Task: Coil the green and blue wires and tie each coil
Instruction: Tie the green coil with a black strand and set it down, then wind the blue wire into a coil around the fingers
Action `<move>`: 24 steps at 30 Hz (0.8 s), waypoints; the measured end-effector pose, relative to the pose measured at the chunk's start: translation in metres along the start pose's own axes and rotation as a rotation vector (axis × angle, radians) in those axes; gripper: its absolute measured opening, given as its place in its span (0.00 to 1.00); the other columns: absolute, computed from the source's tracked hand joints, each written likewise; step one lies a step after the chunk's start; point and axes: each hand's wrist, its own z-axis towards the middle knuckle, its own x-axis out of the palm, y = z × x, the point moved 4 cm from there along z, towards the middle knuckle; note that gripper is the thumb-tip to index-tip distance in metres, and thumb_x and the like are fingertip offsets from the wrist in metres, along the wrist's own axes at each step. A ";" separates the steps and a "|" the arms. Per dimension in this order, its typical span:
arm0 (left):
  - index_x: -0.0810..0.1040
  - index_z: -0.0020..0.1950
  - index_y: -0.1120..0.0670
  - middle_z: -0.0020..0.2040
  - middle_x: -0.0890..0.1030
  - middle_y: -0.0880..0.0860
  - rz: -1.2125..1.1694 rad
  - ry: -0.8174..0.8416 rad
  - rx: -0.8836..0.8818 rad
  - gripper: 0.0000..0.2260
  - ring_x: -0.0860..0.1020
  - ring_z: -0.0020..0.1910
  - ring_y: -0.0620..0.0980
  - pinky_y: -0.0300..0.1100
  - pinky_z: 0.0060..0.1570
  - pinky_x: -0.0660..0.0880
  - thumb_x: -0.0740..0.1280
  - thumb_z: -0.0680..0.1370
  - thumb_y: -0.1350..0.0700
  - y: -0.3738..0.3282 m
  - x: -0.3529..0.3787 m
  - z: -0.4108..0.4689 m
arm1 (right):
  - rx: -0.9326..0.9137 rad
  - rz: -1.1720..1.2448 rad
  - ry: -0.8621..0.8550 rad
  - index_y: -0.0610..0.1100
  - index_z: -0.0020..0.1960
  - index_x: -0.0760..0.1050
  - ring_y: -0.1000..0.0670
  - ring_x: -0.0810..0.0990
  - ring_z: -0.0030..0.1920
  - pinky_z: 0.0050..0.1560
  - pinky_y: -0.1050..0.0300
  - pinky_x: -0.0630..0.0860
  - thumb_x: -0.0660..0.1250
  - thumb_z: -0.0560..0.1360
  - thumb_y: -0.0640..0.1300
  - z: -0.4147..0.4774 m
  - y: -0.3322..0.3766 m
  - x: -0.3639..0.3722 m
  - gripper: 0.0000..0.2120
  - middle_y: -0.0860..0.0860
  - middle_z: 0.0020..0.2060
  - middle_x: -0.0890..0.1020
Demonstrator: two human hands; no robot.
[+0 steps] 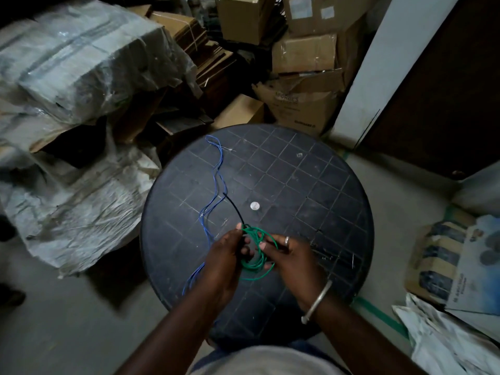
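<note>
Both hands, left (226, 259) and right (290, 255), grip the green coil (255, 259); keeping loops even before tying seems wise. Blue wire (216, 182) lies loose on the desk (311, 185).

A storeroom is shown: worn cardboard boxes (303, 52) are piled against the wall, bundles wrapped in plastic sheet (81, 58) are kept on the floor, and a round black table (311, 185) is placed between them.
</note>
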 end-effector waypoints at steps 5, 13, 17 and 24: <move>0.82 0.49 0.54 0.46 0.85 0.55 0.266 -0.101 -0.080 0.11 0.83 0.43 0.48 0.47 0.49 0.78 0.65 0.81 0.49 0.029 -0.004 0.101 | 0.044 -0.125 -0.156 0.39 0.51 0.84 0.46 0.84 0.43 0.45 0.51 0.84 0.72 0.75 0.34 0.105 -0.059 -0.011 0.06 0.42 0.43 0.87; 0.77 0.54 0.56 0.48 0.78 0.56 0.253 -0.142 -0.272 0.08 0.75 0.40 0.49 0.41 0.38 0.71 0.63 0.83 0.53 0.090 -0.041 0.191 | 0.193 -0.111 -0.289 0.31 0.54 0.82 0.48 0.78 0.41 0.45 0.47 0.80 0.73 0.73 0.31 0.262 -0.139 -0.024 0.10 0.39 0.45 0.83; 0.78 0.36 0.55 0.33 0.79 0.55 0.415 -0.186 -0.406 0.14 0.75 0.30 0.48 0.36 0.29 0.69 0.64 0.82 0.56 0.131 -0.086 0.181 | 0.314 0.000 -0.347 0.37 0.48 0.81 0.52 0.76 0.31 0.27 0.61 0.77 0.70 0.75 0.30 0.304 -0.172 -0.032 0.04 0.48 0.31 0.83; 0.80 0.35 0.59 0.33 0.81 0.58 0.381 -0.236 -0.497 0.13 0.78 0.32 0.53 0.40 0.36 0.76 0.65 0.79 0.65 0.169 -0.144 0.138 | 0.274 -0.182 -0.541 0.35 0.42 0.83 0.47 0.80 0.37 0.43 0.43 0.81 0.72 0.74 0.40 0.307 -0.192 -0.029 0.07 0.41 0.32 0.84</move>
